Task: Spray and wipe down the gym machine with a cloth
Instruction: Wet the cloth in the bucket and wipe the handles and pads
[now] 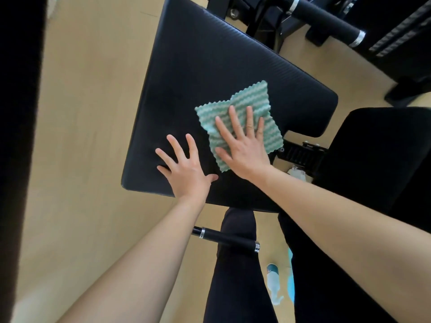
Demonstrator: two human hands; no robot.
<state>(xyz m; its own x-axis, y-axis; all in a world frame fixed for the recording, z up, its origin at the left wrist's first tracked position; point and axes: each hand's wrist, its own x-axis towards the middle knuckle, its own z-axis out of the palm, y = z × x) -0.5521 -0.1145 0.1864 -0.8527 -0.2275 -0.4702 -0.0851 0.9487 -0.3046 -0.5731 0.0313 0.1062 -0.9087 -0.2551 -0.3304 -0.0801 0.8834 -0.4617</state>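
Head cam, looking pretty much straight down: the right hand is lying flat on the green-and-white striped cloth, fingers straight and a bit spread, pressing it onto the black pad toward the pad's right side. The left hand is resting open on the bare pad just left of the cloth, fingers fanned out, not gripping anything. The spray bottle is lying on the wooden floor down between the person's black-trousered legs, well apart from both hands. A second black pad is sitting off to the right, and a black bar with silver ends is poking out under the left forearm.
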